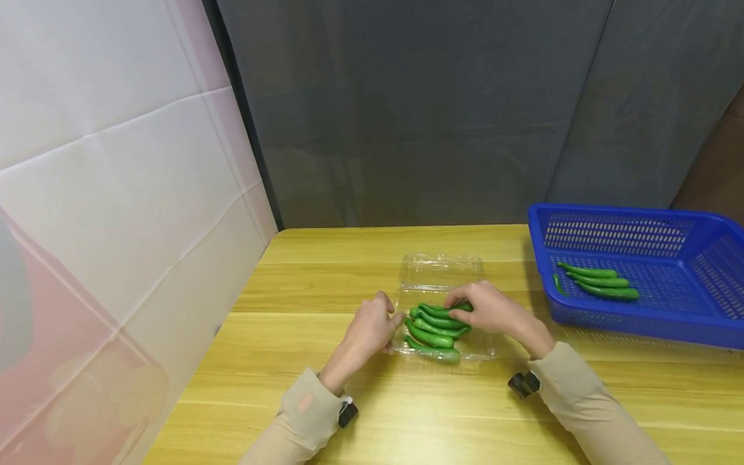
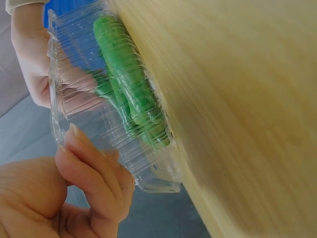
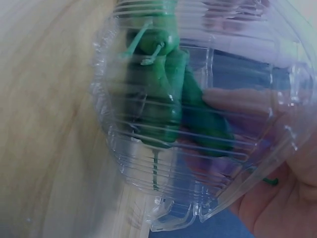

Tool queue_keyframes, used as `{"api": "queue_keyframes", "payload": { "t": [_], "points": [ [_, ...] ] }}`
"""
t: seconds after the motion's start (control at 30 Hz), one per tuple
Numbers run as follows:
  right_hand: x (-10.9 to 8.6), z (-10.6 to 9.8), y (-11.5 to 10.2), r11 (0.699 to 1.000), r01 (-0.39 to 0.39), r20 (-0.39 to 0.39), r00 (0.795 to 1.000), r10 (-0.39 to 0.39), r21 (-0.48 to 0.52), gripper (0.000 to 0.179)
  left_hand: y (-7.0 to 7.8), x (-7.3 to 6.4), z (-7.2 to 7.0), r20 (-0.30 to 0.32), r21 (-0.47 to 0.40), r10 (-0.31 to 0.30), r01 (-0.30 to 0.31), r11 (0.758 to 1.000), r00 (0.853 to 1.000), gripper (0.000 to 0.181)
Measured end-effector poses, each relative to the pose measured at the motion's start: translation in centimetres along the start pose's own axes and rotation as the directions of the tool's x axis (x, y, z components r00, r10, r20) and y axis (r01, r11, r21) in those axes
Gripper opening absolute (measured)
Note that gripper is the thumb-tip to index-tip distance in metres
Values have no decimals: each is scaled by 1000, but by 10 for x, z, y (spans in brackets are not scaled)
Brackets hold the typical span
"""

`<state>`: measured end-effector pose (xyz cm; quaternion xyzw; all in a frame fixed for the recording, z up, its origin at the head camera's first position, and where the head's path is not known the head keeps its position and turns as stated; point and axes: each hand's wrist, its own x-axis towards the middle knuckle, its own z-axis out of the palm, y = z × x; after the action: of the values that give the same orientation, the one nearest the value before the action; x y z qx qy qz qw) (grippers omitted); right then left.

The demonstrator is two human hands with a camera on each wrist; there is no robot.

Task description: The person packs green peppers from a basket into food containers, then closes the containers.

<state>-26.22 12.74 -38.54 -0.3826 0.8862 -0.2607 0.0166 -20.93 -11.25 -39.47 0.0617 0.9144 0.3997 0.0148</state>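
A clear plastic clamshell box (image 1: 479, 345) lies with its lid (image 1: 442, 271) folded back, away from the person. Several green chili peppers (image 1: 430, 334) lie side by side in its base, seen through the ribbed wall in both wrist views. My left hand (image 1: 369, 325) is at the box's left side, thumb and fingers pinching its rim; the left wrist view shows the fingertips (image 2: 73, 136) right at that edge. Over the far right part of the base, my right hand (image 1: 491, 311) pinches a green chili pepper (image 3: 205, 124) between thumb and fingers, close above the others.
A blue perforated basket (image 1: 630, 326) stands to the right on the wooden table (image 1: 261, 361), with several more green chili peppers (image 1: 604, 283) at its left end. A grey curtain (image 1: 407, 116) hangs behind the table, and a pale panel (image 1: 116, 213) rises along its left.
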Motion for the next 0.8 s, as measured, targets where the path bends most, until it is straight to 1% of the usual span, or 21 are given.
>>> {"api": "queue_keyframes", "payload": {
  "t": [0.23, 0.5, 0.8],
  "points": [
    [0, 2, 1, 1000, -4, -9, 1000, 4, -5, 10, 0, 0, 0, 0, 0, -9, 9, 1000, 1000, 22],
    [1, 3, 0, 1000, -19, -11, 1000, 18, -23, 10, 0, 0, 0, -4, 6, -1, 1, 1000, 1000, 23],
    [2, 6, -1, 999, -24, -28, 999, 23, -42, 10, 1, 0, 0, 4, 5, -17, 17, 1000, 1000, 23]
  ]
}}
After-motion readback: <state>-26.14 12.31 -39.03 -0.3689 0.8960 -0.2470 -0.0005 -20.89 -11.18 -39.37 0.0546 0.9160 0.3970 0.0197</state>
